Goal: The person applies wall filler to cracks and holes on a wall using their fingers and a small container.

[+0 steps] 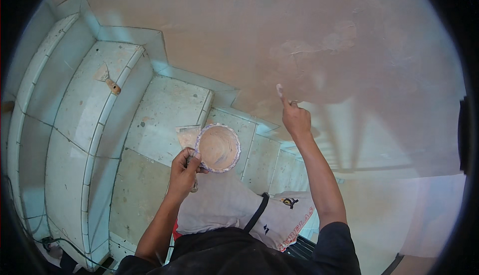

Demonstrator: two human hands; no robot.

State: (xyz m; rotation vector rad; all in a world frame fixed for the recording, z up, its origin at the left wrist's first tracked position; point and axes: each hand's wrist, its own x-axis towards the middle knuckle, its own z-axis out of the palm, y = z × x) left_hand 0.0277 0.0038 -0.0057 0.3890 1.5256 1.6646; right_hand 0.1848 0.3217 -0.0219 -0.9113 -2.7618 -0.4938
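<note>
A tub (239, 148) and a scraper (187, 137) are pinched in the left hand (184, 171) over the steps (162, 106). By the wall (319, 5), the right hand's (297, 120) index finger is extended, whitish-tipped; whether its curled fingers are pressed together cannot be told. Paste (218, 150) is probably best smeared thinly, lightly, with the tub kept level.

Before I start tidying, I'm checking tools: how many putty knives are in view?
2. One wide-bladed metal putty knife is in the left hand, beside a round putty-smeared tub; one wooden-handled scraper lies on the pale tiled step. Others may be hidden.
</note>
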